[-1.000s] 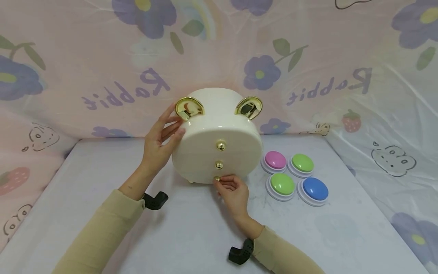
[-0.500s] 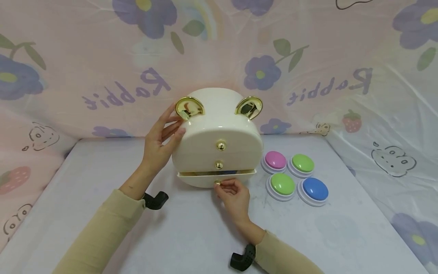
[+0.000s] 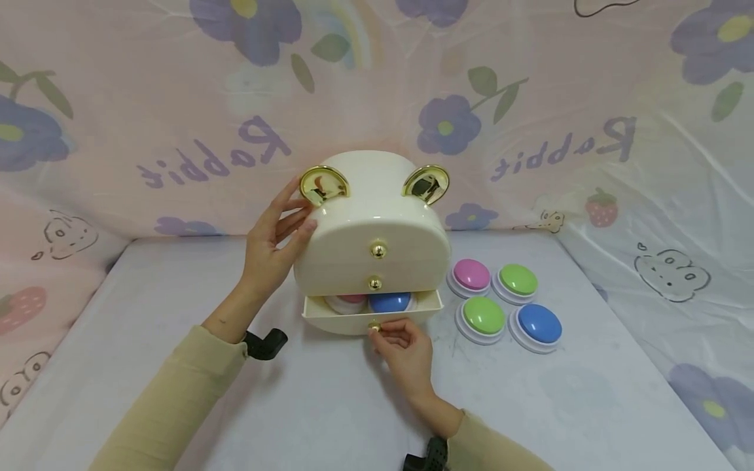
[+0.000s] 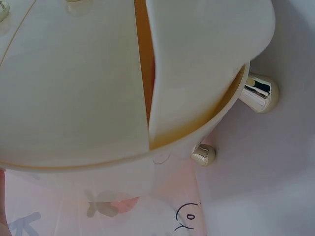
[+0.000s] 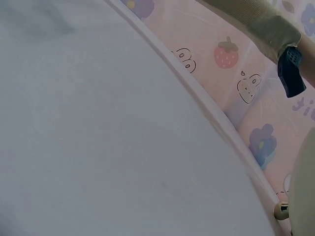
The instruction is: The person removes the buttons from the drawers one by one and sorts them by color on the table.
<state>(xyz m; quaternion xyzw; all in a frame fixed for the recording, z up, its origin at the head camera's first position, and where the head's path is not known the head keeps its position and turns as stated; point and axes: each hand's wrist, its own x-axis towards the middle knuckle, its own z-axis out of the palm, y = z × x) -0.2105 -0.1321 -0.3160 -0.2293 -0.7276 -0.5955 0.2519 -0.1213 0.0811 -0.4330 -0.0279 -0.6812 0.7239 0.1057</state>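
A glossy cream mini drawer cabinet [image 3: 336, 255] with gold ears stands at the middle of the table. Its bottom drawer [image 3: 338, 324] is partly pulled out; a pinkish-red push button [image 3: 352, 299] and a blue push button [image 3: 389, 302] show inside. My right hand [image 3: 409, 360] pinches the gold drawer knob [image 3: 374, 326] with thumb and fingertips. On the cabinet's left side, just below the ear, my left hand [image 3: 268, 252] rests with fairly straight fingers, thumb on the front edge. The drawer front [image 4: 206, 39] stands out from the body in the left wrist view. The right wrist view leaves out the right hand.
Several push buttons stand on the table right of the cabinet: a pink one [image 3: 471, 274], two green ones, and a blue one [image 3: 539, 323] nearest the front. Behind the cabinet hangs a printed pink curtain [image 3: 365, 98]. Small gold feet [image 4: 204, 154] raise the cabinet.
The bottom drawer was shut one second ago and has slid out toward me, exposing the buttons inside. My right hand moved back with the knob; the left hand stayed at the cabinet.
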